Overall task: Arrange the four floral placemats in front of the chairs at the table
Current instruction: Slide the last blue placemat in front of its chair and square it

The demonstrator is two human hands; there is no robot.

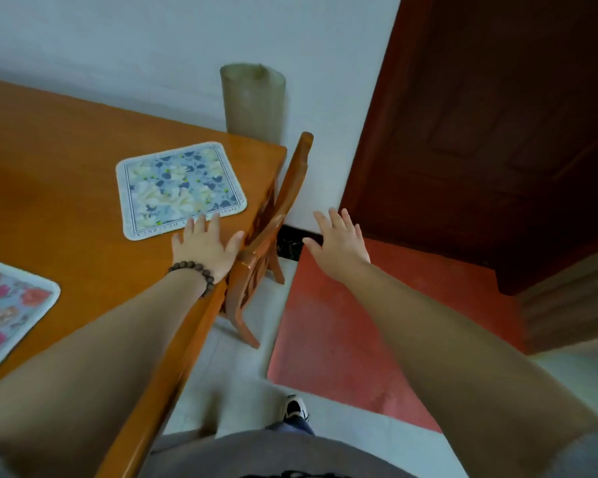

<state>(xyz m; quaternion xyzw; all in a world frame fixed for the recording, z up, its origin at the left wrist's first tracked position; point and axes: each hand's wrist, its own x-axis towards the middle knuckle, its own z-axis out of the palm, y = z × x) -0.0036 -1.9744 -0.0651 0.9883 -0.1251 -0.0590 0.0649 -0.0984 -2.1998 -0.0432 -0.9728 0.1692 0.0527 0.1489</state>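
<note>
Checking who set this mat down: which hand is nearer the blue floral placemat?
Left. The left hand lies open on the table with its fingertips at the near edge of the blue floral placemat. The right hand is open in the air beyond the chair, off the table.

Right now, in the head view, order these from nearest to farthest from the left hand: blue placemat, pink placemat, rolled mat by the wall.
1. blue placemat: fingertips of the left hand at its near edge.
2. pink placemat: far left on the table.
3. rolled mat: upright against the wall, beyond the table corner.
</note>
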